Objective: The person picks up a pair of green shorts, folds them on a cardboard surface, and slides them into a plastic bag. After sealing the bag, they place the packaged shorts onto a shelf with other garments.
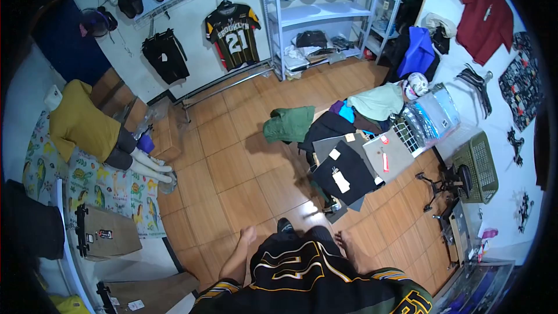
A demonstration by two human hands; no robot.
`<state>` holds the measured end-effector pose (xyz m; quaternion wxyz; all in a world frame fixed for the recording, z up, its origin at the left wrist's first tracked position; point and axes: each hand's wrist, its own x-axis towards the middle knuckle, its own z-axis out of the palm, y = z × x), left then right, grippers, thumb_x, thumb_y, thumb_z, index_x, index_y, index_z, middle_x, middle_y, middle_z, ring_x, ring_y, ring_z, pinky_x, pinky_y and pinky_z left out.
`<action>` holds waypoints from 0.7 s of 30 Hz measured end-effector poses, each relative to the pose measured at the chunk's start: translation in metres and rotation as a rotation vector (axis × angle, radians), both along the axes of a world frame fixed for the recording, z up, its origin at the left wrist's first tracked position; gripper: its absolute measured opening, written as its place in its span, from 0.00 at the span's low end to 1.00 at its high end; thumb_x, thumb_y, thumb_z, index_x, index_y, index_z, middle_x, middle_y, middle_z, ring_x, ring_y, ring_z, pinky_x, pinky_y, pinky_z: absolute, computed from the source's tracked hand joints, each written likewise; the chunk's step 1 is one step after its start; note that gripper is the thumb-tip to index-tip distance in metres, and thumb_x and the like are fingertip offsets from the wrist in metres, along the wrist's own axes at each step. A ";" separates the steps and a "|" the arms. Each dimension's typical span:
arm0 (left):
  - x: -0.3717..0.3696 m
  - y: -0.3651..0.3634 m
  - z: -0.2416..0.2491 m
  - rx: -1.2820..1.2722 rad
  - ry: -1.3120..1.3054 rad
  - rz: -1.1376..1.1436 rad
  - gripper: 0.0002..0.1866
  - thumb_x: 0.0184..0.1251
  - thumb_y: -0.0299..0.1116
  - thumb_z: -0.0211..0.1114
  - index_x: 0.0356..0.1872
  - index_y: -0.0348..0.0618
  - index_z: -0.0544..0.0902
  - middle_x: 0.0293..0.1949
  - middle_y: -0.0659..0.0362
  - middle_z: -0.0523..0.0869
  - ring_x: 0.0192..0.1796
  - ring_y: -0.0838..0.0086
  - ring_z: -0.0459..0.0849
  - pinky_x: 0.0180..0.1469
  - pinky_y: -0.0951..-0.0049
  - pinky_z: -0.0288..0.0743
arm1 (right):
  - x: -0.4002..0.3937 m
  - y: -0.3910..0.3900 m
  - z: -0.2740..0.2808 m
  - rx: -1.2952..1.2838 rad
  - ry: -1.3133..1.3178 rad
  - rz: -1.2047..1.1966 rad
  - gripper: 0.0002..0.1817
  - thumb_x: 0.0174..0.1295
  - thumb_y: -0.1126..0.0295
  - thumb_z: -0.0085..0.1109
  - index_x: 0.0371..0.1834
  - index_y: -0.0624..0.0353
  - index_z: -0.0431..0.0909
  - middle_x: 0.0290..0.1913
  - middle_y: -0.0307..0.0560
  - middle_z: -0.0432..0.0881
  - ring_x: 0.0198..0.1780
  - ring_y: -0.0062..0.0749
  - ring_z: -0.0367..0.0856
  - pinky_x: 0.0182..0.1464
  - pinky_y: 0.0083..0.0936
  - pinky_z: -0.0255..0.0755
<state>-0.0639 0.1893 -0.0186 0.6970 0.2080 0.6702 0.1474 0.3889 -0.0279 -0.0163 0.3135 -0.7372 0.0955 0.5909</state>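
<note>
My left hand (248, 234) hangs low over the tiled floor, its fingers curled in with nothing seen in them. On the other side of my body, my right hand (343, 238) also hangs free, fingers loosely bent and a little apart, holding nothing. Nearest to it is the table of clothes ahead, with folded black shorts (345, 172) bearing white tags on top. Beside the shorts lies a grey folded garment (388, 156) with red tags. A green garment (290, 124) droops over the table's left end. Neither hand touches any of these.
A mannequin in a mustard shirt (87, 119) is at the left, near cardboard boxes (167, 134). Metal shelves (325, 14) with balls stand at the back. A black jersey (233, 35) hangs on the wall. At the right are a green basket (478, 168) and black hangers (478, 88).
</note>
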 end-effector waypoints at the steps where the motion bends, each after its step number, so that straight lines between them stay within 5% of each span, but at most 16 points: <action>1: 0.017 0.022 0.032 0.078 -0.002 0.039 0.11 0.71 0.40 0.66 0.46 0.47 0.83 0.35 0.64 0.85 0.39 0.75 0.85 0.41 0.70 0.81 | -0.001 0.015 -0.018 0.049 -0.014 0.015 0.19 0.72 0.57 0.47 0.54 0.57 0.79 0.49 0.48 0.87 0.42 0.34 0.87 0.36 0.35 0.77; 3: 0.045 0.062 0.076 0.172 0.040 0.060 0.13 0.72 0.40 0.65 0.52 0.48 0.82 0.39 0.64 0.86 0.41 0.76 0.85 0.43 0.70 0.81 | -0.016 0.083 0.028 0.054 -0.114 -0.037 0.20 0.76 0.58 0.40 0.58 0.54 0.78 0.52 0.45 0.87 0.51 0.33 0.85 0.48 0.38 0.77; 11: 0.098 0.144 0.124 0.203 -0.018 -0.054 0.22 0.72 0.45 0.66 0.61 0.47 0.78 0.51 0.61 0.88 0.51 0.73 0.87 0.52 0.66 0.80 | -0.026 0.297 0.068 0.314 0.075 -0.158 0.19 0.72 0.64 0.52 0.57 0.67 0.77 0.52 0.53 0.86 0.46 0.41 0.85 0.43 0.35 0.83; 13: 0.094 0.148 0.116 0.115 0.022 -0.058 0.23 0.72 0.45 0.66 0.62 0.46 0.77 0.49 0.60 0.88 0.47 0.73 0.88 0.47 0.69 0.82 | -0.025 0.348 0.066 0.311 0.147 -0.179 0.20 0.72 0.63 0.53 0.60 0.66 0.75 0.54 0.53 0.85 0.48 0.42 0.85 0.45 0.36 0.83; 14: 0.090 0.148 0.108 0.128 0.030 -0.025 0.18 0.73 0.41 0.65 0.56 0.43 0.80 0.42 0.59 0.87 0.39 0.75 0.87 0.37 0.75 0.81 | -0.023 0.371 0.063 0.318 0.215 -0.195 0.22 0.72 0.62 0.54 0.62 0.65 0.73 0.57 0.54 0.84 0.50 0.43 0.84 0.47 0.37 0.83; 17: 0.066 0.154 0.113 -0.041 0.176 -0.098 0.11 0.72 0.37 0.63 0.46 0.41 0.84 0.33 0.60 0.85 0.30 0.76 0.84 0.29 0.77 0.76 | -0.020 0.429 0.045 0.313 0.297 -0.285 0.26 0.72 0.61 0.55 0.68 0.63 0.68 0.63 0.55 0.79 0.53 0.45 0.82 0.53 0.40 0.82; 18: 0.050 0.154 0.112 -0.097 0.192 -0.117 0.10 0.72 0.36 0.62 0.43 0.41 0.85 0.32 0.60 0.85 0.29 0.76 0.83 0.28 0.77 0.76 | -0.018 0.450 0.039 0.271 0.312 -0.337 0.24 0.73 0.58 0.49 0.67 0.61 0.70 0.62 0.54 0.80 0.46 0.41 0.85 0.41 0.41 0.84; 19: 0.032 0.151 0.101 -0.150 0.190 -0.088 0.10 0.72 0.36 0.62 0.44 0.41 0.85 0.32 0.60 0.85 0.29 0.76 0.83 0.28 0.76 0.76 | -0.016 0.470 0.036 0.265 0.323 -0.334 0.24 0.73 0.58 0.49 0.67 0.61 0.70 0.62 0.54 0.80 0.46 0.41 0.85 0.41 0.41 0.84; 21: 0.012 0.143 0.108 -0.201 0.275 -0.041 0.11 0.73 0.35 0.61 0.46 0.39 0.85 0.33 0.59 0.86 0.29 0.74 0.84 0.29 0.73 0.77 | -0.015 0.488 0.027 0.252 0.392 -0.498 0.32 0.69 0.57 0.57 0.72 0.60 0.63 0.69 0.56 0.73 0.56 0.47 0.80 0.57 0.47 0.80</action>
